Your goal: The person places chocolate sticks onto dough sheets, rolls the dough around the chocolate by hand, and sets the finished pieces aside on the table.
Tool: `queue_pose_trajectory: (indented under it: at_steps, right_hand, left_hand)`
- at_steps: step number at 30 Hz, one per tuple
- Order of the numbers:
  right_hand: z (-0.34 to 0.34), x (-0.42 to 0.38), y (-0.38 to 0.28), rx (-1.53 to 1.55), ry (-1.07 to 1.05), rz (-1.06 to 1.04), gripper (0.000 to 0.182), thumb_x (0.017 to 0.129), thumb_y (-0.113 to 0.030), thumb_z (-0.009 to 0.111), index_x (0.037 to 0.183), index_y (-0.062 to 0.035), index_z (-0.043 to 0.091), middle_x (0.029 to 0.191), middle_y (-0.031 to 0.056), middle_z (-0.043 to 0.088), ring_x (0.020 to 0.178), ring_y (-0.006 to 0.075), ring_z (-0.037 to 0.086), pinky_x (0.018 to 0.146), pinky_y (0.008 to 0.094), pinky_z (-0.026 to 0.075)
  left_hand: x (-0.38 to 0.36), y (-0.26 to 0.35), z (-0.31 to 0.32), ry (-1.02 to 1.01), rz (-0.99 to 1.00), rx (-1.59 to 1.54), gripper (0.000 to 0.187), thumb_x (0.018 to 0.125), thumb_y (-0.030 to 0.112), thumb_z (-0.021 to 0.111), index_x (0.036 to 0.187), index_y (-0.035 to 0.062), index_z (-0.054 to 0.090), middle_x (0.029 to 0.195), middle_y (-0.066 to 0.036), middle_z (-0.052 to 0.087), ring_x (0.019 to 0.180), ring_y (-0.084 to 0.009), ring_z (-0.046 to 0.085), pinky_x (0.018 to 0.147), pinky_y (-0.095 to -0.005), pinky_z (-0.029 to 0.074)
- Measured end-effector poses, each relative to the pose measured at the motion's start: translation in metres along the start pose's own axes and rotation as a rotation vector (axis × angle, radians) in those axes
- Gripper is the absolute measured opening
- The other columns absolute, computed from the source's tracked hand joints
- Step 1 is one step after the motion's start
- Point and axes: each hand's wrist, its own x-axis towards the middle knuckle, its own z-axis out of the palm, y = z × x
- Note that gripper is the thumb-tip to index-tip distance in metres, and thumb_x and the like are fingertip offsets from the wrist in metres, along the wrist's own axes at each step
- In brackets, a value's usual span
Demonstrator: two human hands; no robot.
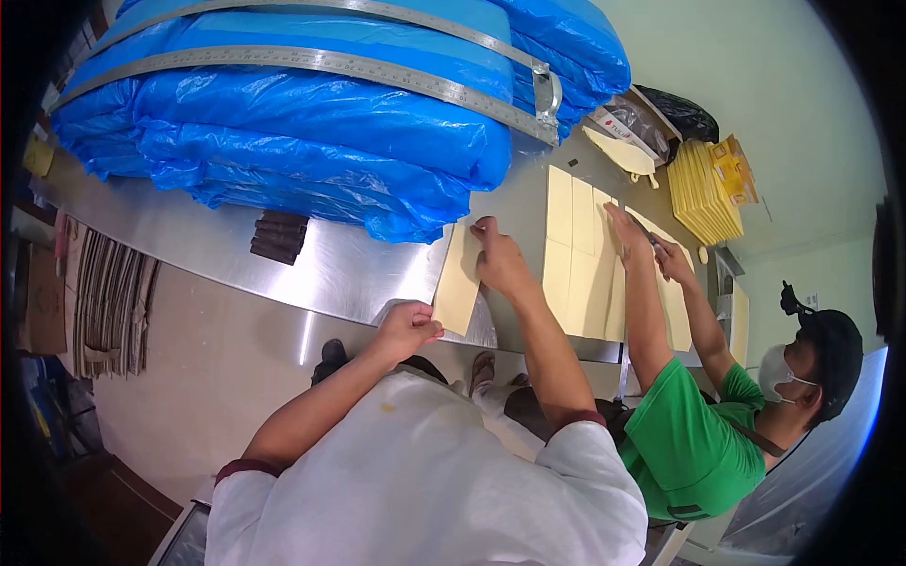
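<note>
Cream sheet (459, 280) at frame centre — left hand (408, 327) pinches its lower edge, right hand (500, 259) grips its upper edge — on the steel table (311, 264).

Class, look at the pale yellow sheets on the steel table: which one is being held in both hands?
The sheet at the table's near edge, beside the blue bundle: left hand and right hand grip it; the others lie flat.

A workshop: steel worktable (236, 241), blue-wrapped bundles (311, 113), stacked cream sheets (703, 189).
</note>
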Motion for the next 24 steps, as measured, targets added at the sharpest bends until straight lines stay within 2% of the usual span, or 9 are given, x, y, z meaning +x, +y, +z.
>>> queue_pose_trajectory:
  at_steps: [3, 12, 16, 20, 23, 24]
  right_hand:
    - [-0.004, 0.004, -0.003, 0.005, -0.011, 0.033, 0.051, 0.075, 0.009, 0.049, 0.125, 0.0033, 0.04, 0.105, 0.0313, 0.069, 0.097, 0.0502, 0.066, 0.089, 0.0544, 0.05]
    - [0.002, 0.014, -0.011, 0.011, 0.02, -0.046, 0.048, 0.075, 0.009, 0.048, 0.122, 0.0033, 0.041, 0.105, 0.0347, 0.067, 0.093, 0.0517, 0.065, 0.087, 0.0559, 0.051]
    - [0.01, 0.013, -0.02, -0.026, -0.021, -0.015, 0.047, 0.076, 0.009, 0.047, 0.122, 0.004, 0.042, 0.102, 0.0355, 0.067, 0.092, 0.0522, 0.066, 0.086, 0.057, 0.051]
    - [0.002, 0.018, -0.027, -0.043, 0.006, -0.011, 0.045, 0.078, 0.007, 0.047, 0.123, 0.0043, 0.044, 0.094, 0.035, 0.067, 0.088, 0.0521, 0.066, 0.083, 0.0581, 0.051]
    - [0.016, 0.018, -0.027, -0.159, -0.038, 0.011, 0.051, 0.079, 0.003, 0.05, 0.129, 0.0052, 0.042, 0.086, 0.0322, 0.067, 0.081, 0.051, 0.066, 0.08, 0.059, 0.052]
    - [0.017, 0.02, -0.028, -0.135, -0.067, 0.029, 0.055, 0.079, 0.001, 0.051, 0.133, 0.0059, 0.04, 0.087, 0.0318, 0.067, 0.081, 0.0502, 0.066, 0.08, 0.0596, 0.051]
  left_hand:
    - [-0.001, 0.0, -0.002, -0.007, 0.002, -0.002, 0.028, 0.096, 0.006, 0.066, 0.12, -0.0071, 0.062, 0.105, -0.013, 0.072, 0.094, -0.0171, 0.071, 0.085, -0.0305, 0.058]
    - [-0.017, 0.001, -0.013, 0.03, -0.045, -0.024, 0.031, 0.095, 0.003, 0.065, 0.124, -0.006, 0.061, 0.107, -0.014, 0.072, 0.096, -0.0185, 0.071, 0.087, -0.0314, 0.058]
    - [-0.026, -0.01, -0.024, 0.01, -0.025, -0.049, 0.03, 0.096, 0.004, 0.065, 0.124, -0.0044, 0.06, 0.11, -0.015, 0.072, 0.099, -0.0185, 0.07, 0.088, -0.0307, 0.057]
    - [-0.033, -0.019, -0.042, 0.009, 0.152, 0.001, 0.03, 0.096, 0.005, 0.065, 0.125, -0.0034, 0.059, 0.11, -0.012, 0.071, 0.1, -0.0152, 0.068, 0.087, -0.0282, 0.055]
    - [-0.057, 0.002, -0.065, 0.144, 0.241, 0.029, 0.029, 0.096, 0.005, 0.066, 0.124, -0.0021, 0.06, 0.108, -0.008, 0.071, 0.097, -0.0118, 0.066, 0.084, -0.0261, 0.052]
    - [-0.063, 0.007, -0.079, 0.202, 0.337, 0.077, 0.024, 0.097, 0.006, 0.066, 0.12, 0.0005, 0.064, 0.107, -0.005, 0.071, 0.095, -0.0098, 0.065, 0.083, -0.0255, 0.051]
